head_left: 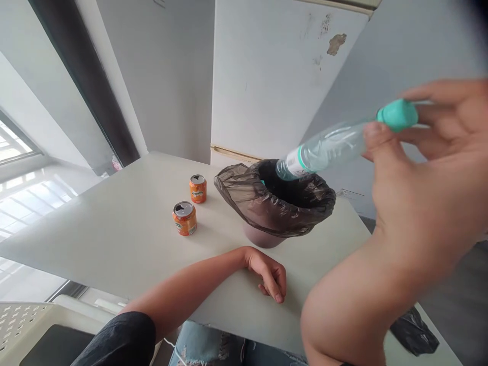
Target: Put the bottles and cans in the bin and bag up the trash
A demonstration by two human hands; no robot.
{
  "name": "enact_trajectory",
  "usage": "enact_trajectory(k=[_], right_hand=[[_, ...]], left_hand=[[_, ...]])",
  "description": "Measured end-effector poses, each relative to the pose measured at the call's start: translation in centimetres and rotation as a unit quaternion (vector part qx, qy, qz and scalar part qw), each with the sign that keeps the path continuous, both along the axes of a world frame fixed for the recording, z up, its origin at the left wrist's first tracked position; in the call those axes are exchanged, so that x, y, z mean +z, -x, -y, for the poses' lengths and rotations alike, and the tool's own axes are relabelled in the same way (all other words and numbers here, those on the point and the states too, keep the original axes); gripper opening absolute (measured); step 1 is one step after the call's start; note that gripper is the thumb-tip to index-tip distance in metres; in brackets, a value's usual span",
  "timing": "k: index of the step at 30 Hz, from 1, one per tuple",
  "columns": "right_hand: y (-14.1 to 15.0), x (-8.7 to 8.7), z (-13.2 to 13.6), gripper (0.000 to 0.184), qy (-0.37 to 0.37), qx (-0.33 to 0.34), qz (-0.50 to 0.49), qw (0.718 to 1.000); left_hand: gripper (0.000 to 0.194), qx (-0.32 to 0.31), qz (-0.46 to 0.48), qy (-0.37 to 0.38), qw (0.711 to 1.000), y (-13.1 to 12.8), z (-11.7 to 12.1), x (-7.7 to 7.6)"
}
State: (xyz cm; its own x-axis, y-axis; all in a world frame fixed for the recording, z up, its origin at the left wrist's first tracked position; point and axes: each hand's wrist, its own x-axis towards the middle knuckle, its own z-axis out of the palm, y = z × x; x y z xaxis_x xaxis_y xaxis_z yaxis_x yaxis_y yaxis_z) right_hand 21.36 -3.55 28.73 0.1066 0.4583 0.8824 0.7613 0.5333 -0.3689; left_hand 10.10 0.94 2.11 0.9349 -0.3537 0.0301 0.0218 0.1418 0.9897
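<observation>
My right hand (430,168) is raised at the right, its thumb and fingers closed around the neck of a clear plastic bottle (335,147) with a green cap. The bottle tilts down to the left, and its base is over the mouth of a trash bin (263,235) lined with a dark plastic bag (244,195). A small bit of green shows inside the bag's opening; the rest of the inside is dark. On the table in front of the bin rests my left hand (269,274), fingers curled in, with nothing visible in them.
Two opened orange drink cans (185,218) stand upright on the white table (114,218), left of the bin. A crumpled black plastic bag (415,333) lies at the table's right front edge. Behind stands a white fridge (282,76). A cream plastic chair (26,325) is at lower left.
</observation>
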Motion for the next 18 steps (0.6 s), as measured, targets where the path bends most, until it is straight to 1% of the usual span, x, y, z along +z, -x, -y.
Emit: enact_trajectory(k=[2,4,7,10,12,14,16,18], right_hand=[[-0.3,-0.7,-0.2,0.035,0.004,-0.016,0.033,0.999],[-0.2,-1.4,-0.8,0.029,0.026,-0.010,0.048,0.998],[0.1,-2.8,-2.6,0.025,0.074,-0.007,0.081,0.994],[0.6,-4.1,-4.8,0.027,0.123,0.020,0.118,0.985],[0.9,-4.8,-6.2,0.029,0.163,0.043,0.141,0.976],[1.0,-5.3,-7.1,0.030,0.215,0.051,0.171,0.960],[0.9,-5.7,-7.7,0.032,0.262,0.051,0.197,0.943],[0.8,-6.0,-8.1,0.035,0.291,0.055,0.218,0.930]], left_hand=[[0.054,0.004,-0.008,-0.003,1.000,-0.1,-0.2,0.0],[0.052,-0.003,-0.015,-0.006,1.000,-0.1,-0.2,-0.2],[0.052,-0.010,-0.030,-0.005,0.999,-0.2,-0.4,-0.7],[0.046,-0.007,-0.043,-0.001,0.999,-0.3,-0.5,-1.2],[0.044,-0.003,-0.039,0.003,0.999,-0.3,-0.6,-1.5],[0.044,-0.006,-0.030,0.007,1.000,-0.4,-0.5,-1.7],[0.044,-0.006,-0.020,0.011,1.000,-0.4,-0.5,-1.7],[0.044,0.000,-0.018,0.012,1.000,-0.3,-0.4,-1.6]])
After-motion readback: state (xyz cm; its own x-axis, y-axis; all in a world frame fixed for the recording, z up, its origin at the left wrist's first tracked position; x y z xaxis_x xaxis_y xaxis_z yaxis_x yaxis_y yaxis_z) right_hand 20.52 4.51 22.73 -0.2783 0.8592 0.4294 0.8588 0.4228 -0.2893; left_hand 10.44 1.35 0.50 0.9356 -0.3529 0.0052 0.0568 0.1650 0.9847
